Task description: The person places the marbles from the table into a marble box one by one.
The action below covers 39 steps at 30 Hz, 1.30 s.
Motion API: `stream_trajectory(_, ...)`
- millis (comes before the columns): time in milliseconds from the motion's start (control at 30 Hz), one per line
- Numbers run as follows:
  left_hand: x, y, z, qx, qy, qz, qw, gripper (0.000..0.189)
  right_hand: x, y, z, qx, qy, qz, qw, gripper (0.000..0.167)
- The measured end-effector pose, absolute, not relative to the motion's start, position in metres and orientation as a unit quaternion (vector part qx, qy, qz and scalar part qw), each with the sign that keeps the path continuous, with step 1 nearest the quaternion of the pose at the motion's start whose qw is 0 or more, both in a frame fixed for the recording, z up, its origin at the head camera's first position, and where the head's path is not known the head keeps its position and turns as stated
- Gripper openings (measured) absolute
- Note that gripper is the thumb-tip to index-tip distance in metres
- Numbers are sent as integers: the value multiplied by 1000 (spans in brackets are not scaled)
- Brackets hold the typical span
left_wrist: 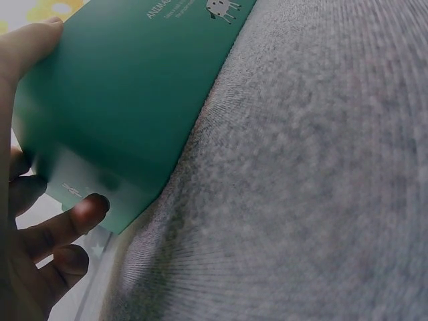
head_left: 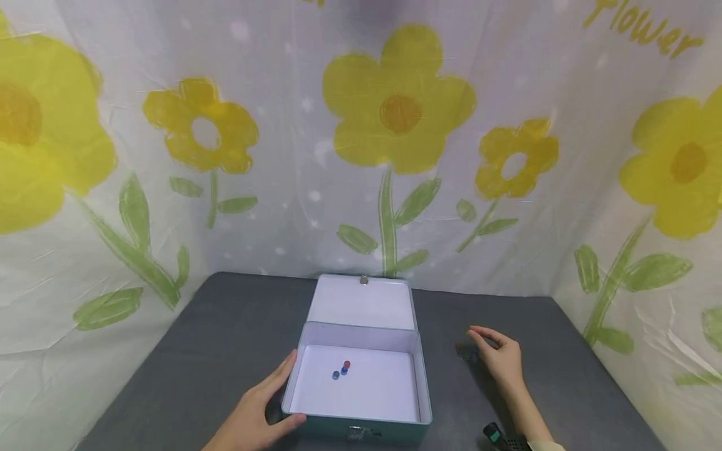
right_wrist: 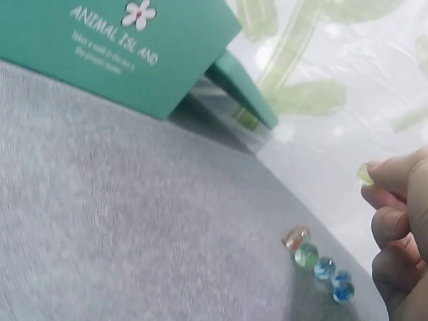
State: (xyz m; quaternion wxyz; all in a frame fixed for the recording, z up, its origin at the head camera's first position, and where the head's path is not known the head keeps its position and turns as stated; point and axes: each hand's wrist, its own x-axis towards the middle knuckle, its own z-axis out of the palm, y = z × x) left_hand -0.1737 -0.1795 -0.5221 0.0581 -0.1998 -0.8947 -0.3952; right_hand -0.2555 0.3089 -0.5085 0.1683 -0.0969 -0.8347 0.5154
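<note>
Right hand: grip pinching a yellowish marble between thumb and forefinger, raised off the worktop; only a sliver of it shows. Just beside, a line of marbles, reddish, green and blues, lies on the worktop to the right of the box.

Left hand: grip spread about the box's near left corner, thumb against the front, fingers along the left side. Lid folded back at the far side. On the box floor, left of middle: a red marble, a blue marble and a paler blue marble.

Handling notes (judgement): step in hand reads as lifting one marble by fingertip pinch. Glass is likely slick; pinch across its middle, with light, even pressure. Lift straight up so the loose fingers do not brush the line and set it rolling. Over the box wall, clear the rim; release low to limit bounce. Left hand best used as a quiet brace, without tipping the box.
</note>
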Motion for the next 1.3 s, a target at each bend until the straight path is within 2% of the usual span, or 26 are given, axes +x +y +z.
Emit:
stream_trajectory(133, -172, -178, -520, -186, -894, -407, 29, 97, -252, 305, -503, -99, -822, 538, 156, 42)
stream_trajectory(467, -174, -177, -521, -206, -894, -392, 69, 97, -251, 286, -487, -72, -800, 576, 153, 40)
stream_trajectory(767, -172, -177, -520, -186, -897, -399, 44, 97, -248, 262, -486, -38, -776, 611, 150, 30)
stream_trajectory(1000, -164, -183, -521, -183, -902, -388, 50, 98, -246, 239, -493, -18, -765, 626, 150, 22)
stream_trajectory(1133, -162, -185, -523, -170, -905, -387, 52, 98, -252, 227, -490, 13, -763, 634, 129, 24)
stream_trajectory(1300, -168, -179, -522, -196, -900, -384, 67, 99, -254, 224, -481, 15, -760, 635, 136, 23)
